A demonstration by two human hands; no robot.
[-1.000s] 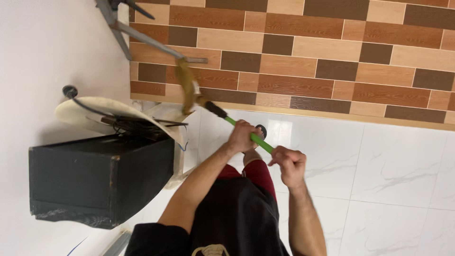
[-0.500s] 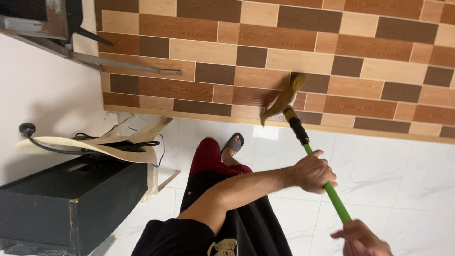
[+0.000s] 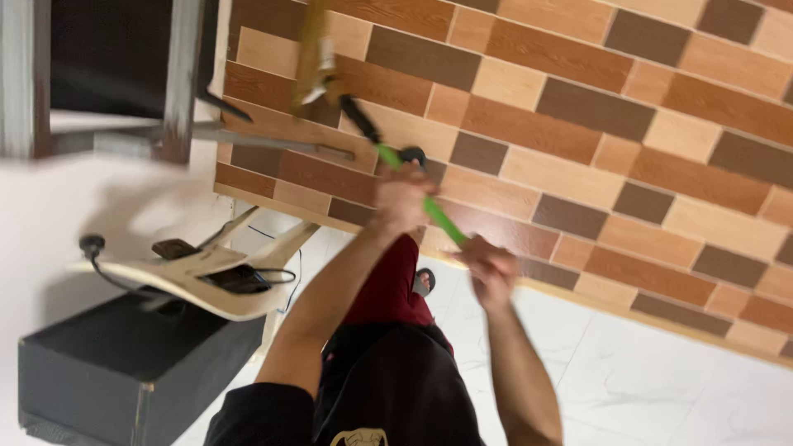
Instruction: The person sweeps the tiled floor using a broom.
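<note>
- The person holds a broom by its green handle [image 3: 429, 211] with both hands, the view blurred by motion.
- The left hand [image 3: 402, 198] is wrapped closed around the handle higher up, nearer the black collar [image 3: 361, 120] and the straw-coloured broom head [image 3: 312, 54].
- The right hand [image 3: 490, 268] grips the lower end of the same handle, fingers curled round it; the blur makes the exact finger hold hard to read.
- The broom's long axis runs on a diagonal from the right hand at lower right up to the head at upper left, so the head lies up and to the left of both hands, and the left hand is the nearer one to it.
- The head sits against the brown brick-pattern wall [image 3: 578, 107], just beside the grey metal frame [image 3: 178, 91] at upper left.
- Lower left stands a black box [image 3: 124, 372] with a cream plastic chair [image 3: 215, 285] tipped over it, black cables [image 3: 248, 277] lying on the chair.
- White marble-look floor tiles [image 3: 661, 388] fill the lower right.
</note>
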